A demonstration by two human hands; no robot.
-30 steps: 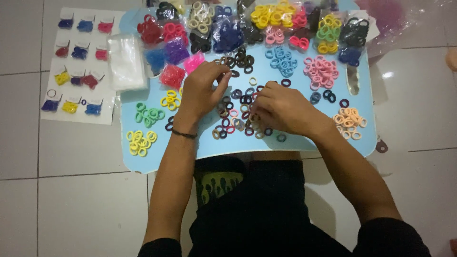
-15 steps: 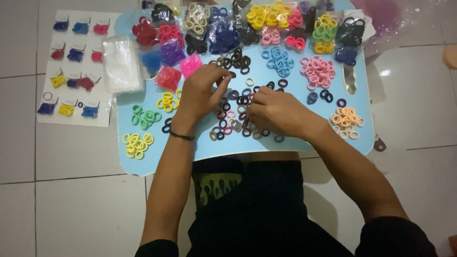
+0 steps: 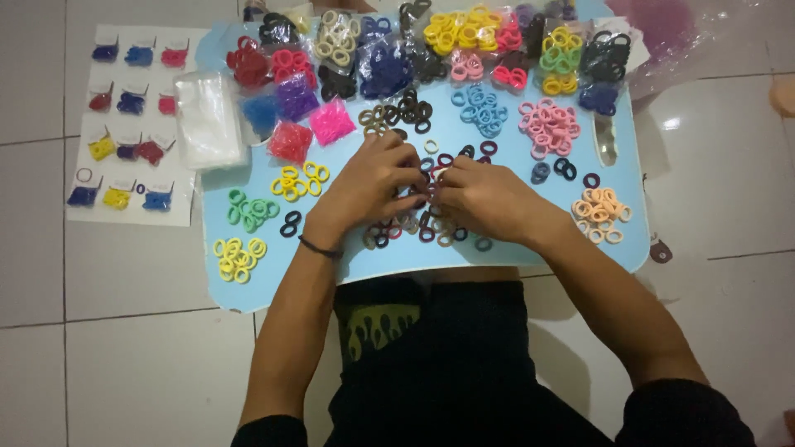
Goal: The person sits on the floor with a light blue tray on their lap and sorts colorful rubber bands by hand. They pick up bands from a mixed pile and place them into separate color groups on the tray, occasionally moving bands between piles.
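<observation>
Near the desk's [image 3: 248, 290] front edge, both hands, left [image 3: 373, 184] and right [image 3: 484, 199], have drawn together, fingertips meeting, pinching a hair tie from the mixed pile [image 3: 414, 228]; sorting seems underway.

Your light blue lap table [image 3: 513, 252] carries hair ties sorted by colour: pale yellow ones [image 3: 238, 258] at the near left, green ones [image 3: 251, 209] just beyond, bright yellow ones [image 3: 300, 180] further in. Peach ties [image 3: 601, 213] lie at the right, pink ones [image 3: 548, 126] and sky blue ones [image 3: 480, 108] farther back. Under your hands sit mixed dark, maroon and beige ties [image 3: 422, 229]. Your left wrist wears a black band [image 3: 319, 247]. The white card sheet [image 3: 124, 124] on the left holds blue, red and yellow bundles.
</observation>
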